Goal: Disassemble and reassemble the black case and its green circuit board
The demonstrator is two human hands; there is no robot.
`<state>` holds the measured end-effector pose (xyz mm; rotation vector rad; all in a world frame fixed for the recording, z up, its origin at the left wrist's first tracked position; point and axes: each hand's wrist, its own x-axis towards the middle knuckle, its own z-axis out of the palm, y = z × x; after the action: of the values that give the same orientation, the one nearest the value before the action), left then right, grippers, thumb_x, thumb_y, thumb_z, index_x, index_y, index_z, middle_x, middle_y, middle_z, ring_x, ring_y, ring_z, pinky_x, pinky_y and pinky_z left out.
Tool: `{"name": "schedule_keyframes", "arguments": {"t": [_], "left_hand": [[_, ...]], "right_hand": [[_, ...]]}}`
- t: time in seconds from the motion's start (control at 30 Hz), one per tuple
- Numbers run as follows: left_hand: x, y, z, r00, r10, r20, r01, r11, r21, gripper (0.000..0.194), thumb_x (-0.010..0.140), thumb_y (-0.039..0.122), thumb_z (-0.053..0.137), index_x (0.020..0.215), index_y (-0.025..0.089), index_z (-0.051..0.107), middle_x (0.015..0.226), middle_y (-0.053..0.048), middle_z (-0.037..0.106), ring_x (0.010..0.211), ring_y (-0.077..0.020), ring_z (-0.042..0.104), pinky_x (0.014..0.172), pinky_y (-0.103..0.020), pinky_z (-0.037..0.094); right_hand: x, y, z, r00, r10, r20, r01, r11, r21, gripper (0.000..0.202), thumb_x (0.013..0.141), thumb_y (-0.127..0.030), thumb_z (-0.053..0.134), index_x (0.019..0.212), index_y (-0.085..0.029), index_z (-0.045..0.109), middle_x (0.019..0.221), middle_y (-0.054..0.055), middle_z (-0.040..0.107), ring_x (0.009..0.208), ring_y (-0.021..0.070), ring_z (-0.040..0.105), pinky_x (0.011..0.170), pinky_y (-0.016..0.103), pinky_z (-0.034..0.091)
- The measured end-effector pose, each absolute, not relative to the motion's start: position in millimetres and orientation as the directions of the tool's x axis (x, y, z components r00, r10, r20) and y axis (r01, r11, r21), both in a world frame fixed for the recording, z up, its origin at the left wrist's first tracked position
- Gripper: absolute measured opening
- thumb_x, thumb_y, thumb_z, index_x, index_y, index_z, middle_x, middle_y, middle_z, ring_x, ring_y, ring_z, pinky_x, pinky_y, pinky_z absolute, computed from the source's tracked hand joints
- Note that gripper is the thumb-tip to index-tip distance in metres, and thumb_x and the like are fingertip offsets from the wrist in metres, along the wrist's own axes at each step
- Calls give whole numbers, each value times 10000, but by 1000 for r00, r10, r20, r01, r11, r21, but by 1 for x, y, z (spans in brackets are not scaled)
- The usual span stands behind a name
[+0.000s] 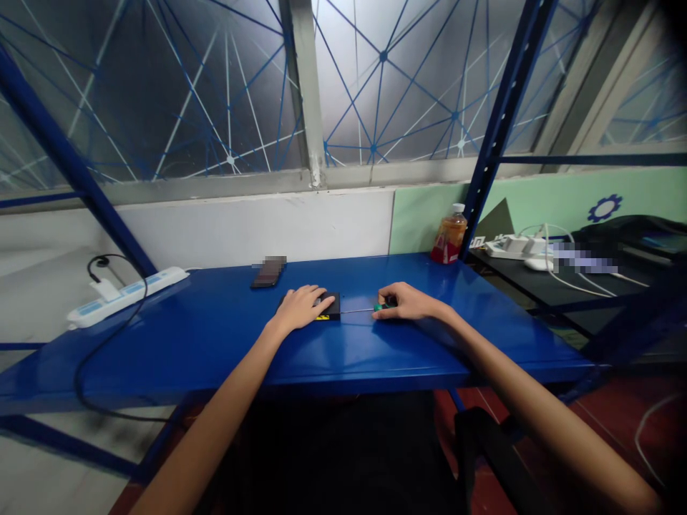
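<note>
A flat black box (pixel 335 306) with yellow marks on its front side lies on the blue table (pixel 215 343). Over its left part rests my left hand (pixel 303 307), palm down, with the fingers lying flat and the thumb apart. To the right, my right hand (pixel 405 302) pinches the green and black handle of a screwdriver (pixel 378 307) between thumb and fingers. The thin metal shaft points left, level with the table, and its end meets the right side of the box. The very tip is too small to make out.
Behind my left hand lies a dark phone (pixel 268 273). A white power strip (pixel 129 297) with a black cable is at the left. A drink bottle (pixel 451 234) stands at the back right, by a blue post. Chargers and cables lie on a black table (pixel 542 286) further right.
</note>
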<state>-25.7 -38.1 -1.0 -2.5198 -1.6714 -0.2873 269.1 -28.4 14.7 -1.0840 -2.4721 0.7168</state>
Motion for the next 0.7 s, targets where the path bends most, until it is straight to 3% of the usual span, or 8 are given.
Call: {"name": "schedule_keyframes", "arguments": {"t": [0.13,0.33,0.5,0.7], "left_hand": [[-25,-39,0,368,907,204,924,-382,30,655,943,653,189,1293,257,576,1378,-65,558,1265,-289,495,1011,-431,395],[-25,-39,1,367,908,202,924,-381,32,645,943,648,201,1290,256,577,1379,-69,555,1260,-298,498,1001,-446,398],[-26,-38,0,370,908,197,923,-384,37,644,941,651,202,1294,260,573,1384,-64,551,1267,-295,491,1009,-444,391],[-26,-38,-1,374,905,203,920,-389,41,667,937,663,181,1290,259,577,1378,-62,556,1263,-294,496,1002,-437,397]], "right_hand": [[266,-31,14,-662,743,98,545,566,-619,398,721,-537,695,799,-160,592,660,-10,574,581,107,438,553,235,298],[268,-31,18,-668,736,108,546,584,-601,495,866,-600,481,725,-150,632,626,5,549,560,108,416,542,248,277],[270,-29,18,-667,740,89,578,588,-566,472,795,-609,579,663,-156,597,586,-25,493,552,98,378,549,251,262],[268,-30,14,-666,741,79,537,551,-639,395,699,-520,717,806,-174,561,662,-28,552,588,107,434,555,232,309]]}}
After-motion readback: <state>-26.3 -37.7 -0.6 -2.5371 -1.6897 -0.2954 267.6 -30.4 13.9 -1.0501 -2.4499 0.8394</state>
